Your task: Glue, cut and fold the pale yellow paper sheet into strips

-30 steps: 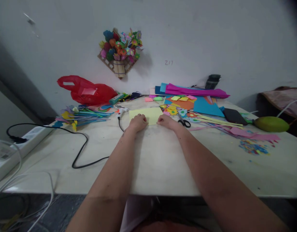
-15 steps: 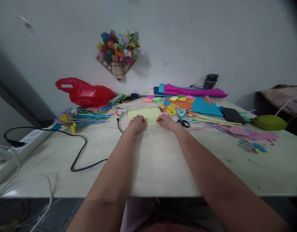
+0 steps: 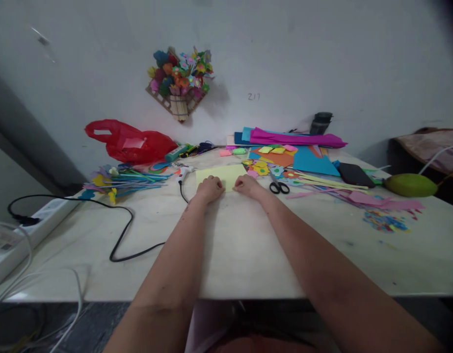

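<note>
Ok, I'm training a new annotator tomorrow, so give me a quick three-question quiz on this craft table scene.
1. True or false: the left hand and the right hand both touch the near edge of the yellow sheet.
2. Which lies closest to the right hand? A) scissors B) red bag C) green fruit
3. Fill in: the paper-flower bouquet hangs on the ____.
Key: 1 true; 2 A; 3 wall.

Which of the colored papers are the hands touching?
The pale yellow sheet: left hand and right hand both rest on its near edge. Magenta paper, blue paper and orange paper lie untouched farther right.
</note>
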A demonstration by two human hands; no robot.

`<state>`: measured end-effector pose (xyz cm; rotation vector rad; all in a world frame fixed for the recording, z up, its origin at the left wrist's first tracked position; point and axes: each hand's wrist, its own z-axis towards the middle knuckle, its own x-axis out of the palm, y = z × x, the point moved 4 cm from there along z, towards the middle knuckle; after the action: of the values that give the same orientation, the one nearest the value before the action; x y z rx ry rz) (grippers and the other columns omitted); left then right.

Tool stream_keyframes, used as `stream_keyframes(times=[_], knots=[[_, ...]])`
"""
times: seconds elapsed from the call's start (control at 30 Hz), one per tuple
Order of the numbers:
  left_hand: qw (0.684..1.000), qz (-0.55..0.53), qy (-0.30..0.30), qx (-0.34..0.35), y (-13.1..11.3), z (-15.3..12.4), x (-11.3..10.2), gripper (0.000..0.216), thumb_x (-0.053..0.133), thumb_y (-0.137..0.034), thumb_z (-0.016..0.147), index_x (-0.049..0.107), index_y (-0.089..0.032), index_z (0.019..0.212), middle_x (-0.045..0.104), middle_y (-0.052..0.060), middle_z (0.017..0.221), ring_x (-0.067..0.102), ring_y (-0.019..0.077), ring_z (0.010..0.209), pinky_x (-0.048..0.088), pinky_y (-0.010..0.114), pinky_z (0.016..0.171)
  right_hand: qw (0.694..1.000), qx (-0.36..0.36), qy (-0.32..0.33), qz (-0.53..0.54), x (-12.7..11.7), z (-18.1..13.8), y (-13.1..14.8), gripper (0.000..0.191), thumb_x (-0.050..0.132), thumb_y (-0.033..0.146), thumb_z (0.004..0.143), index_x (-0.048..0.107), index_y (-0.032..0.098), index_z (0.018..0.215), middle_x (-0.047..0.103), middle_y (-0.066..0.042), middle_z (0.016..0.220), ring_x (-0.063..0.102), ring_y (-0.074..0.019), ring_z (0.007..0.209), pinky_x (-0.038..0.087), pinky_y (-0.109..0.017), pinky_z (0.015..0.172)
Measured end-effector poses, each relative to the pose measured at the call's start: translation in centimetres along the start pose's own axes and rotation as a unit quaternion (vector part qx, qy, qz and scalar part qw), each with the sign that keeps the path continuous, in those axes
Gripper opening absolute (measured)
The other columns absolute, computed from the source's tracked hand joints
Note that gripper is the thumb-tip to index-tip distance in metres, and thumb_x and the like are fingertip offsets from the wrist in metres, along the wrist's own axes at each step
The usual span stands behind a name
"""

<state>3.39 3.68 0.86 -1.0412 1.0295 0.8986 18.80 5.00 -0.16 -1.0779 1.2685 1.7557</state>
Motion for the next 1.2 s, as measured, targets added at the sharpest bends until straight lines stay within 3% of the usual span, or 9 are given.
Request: stream_keyframes(times=[0.27,0.43,0.53,0.63,0.73,0.83,1.03,1.2], knots=[[1.000,0.007,0.022,-0.021,-0.2,0.2,-0.1,0.020,0.052,-0.029,0.073,0.062,-0.020,0.088,0.057,0.009,0.107,0.054,0.0209,0.094,0.042,0.028,0.076,0.994,-0.050,0.004,0.099,-0.8,-0.8,-1.0,0.012,0.054,0.008,0.072,0.062,0.013,0.079,0.064,-0.005,0.084,0.056,-0.0113,0.073,0.042,-0.018,0.064],[0.994,-0.060,0.094,0.001,0.6,0.6,-1.2,0.024,0.048,-0.021,0.074,0.063,-0.018,0.093,0.063,0.007,0.100,0.058,0.0170,0.085,0.043,0.023,0.071,0.994,-0.064,-0.002,0.084,-0.6,-0.5,-0.9,0.017,0.052,0.004,0.071,0.063,0.014,0.079,0.065,-0.006,0.087,0.057,-0.0123,0.077,0.042,-0.020,0.069],[0.991,-0.115,0.064,0.006,2.0,-0.2,-2.7,0.027,0.044,-0.031,0.078,0.063,-0.019,0.094,0.065,0.004,0.089,0.058,0.0157,0.078,0.043,0.023,0.066,0.996,-0.066,0.009,0.061,-0.4,-0.2,-1.0,0.021,0.051,0.003,0.071,0.064,0.013,0.083,0.066,-0.006,0.088,0.058,-0.0130,0.078,0.043,-0.020,0.070],[0.991,-0.127,0.030,0.010,3.9,-1.3,-3.4,0.031,0.056,-0.037,0.069,0.064,-0.017,0.093,0.064,0.004,0.085,0.057,0.0165,0.074,0.043,0.025,0.064,0.997,-0.067,0.016,0.038,-0.3,0.1,-0.8,0.025,0.048,0.001,0.071,0.064,0.013,0.086,0.066,-0.008,0.091,0.058,-0.0143,0.081,0.043,-0.021,0.071],[0.993,-0.108,-0.034,0.046,5.2,-1.8,-3.1,0.027,0.066,-0.035,0.059,0.067,-0.018,0.080,0.063,0.005,0.088,0.056,0.0189,0.082,0.043,0.027,0.070,0.996,-0.085,0.026,0.005,-0.4,0.2,0.2,0.032,0.047,-0.002,0.068,0.065,0.014,0.089,0.065,-0.008,0.096,0.057,-0.0161,0.087,0.042,-0.022,0.074],[0.989,-0.116,-0.039,0.085,5.7,-1.8,-2.0,0.012,0.064,-0.027,0.061,0.066,-0.017,0.068,0.063,0.004,0.082,0.056,0.0169,0.080,0.043,0.027,0.074,0.994,-0.109,0.025,-0.015,-0.6,0.4,1.9,0.033,0.049,0.000,0.066,0.065,0.015,0.090,0.064,-0.008,0.099,0.056,-0.0172,0.091,0.041,-0.022,0.075],[0.984,-0.139,-0.060,0.100,5.8,-1.6,-1.4,0.009,0.065,-0.024,0.061,0.065,-0.016,0.065,0.063,0.005,0.081,0.056,0.0163,0.077,0.044,0.027,0.072,0.987,-0.145,0.051,0.037,-0.1,1.0,5.6,0.021,0.062,0.014,0.065,0.066,0.016,0.085,0.066,-0.004,0.087,0.057,-0.0143,0.077,0.041,-0.020,0.065],[0.982,-0.143,-0.073,0.102,5.8,-1.8,-1.3,0.009,0.066,-0.024,0.061,0.066,-0.017,0.065,0.063,0.005,0.080,0.057,0.0168,0.077,0.044,0.029,0.073,0.981,-0.139,0.063,0.121,1.6,1.3,5.9,0.014,0.065,0.015,0.064,0.067,0.014,0.078,0.065,-0.002,0.074,0.056,-0.0116,0.066,0.040,-0.019,0.058]])
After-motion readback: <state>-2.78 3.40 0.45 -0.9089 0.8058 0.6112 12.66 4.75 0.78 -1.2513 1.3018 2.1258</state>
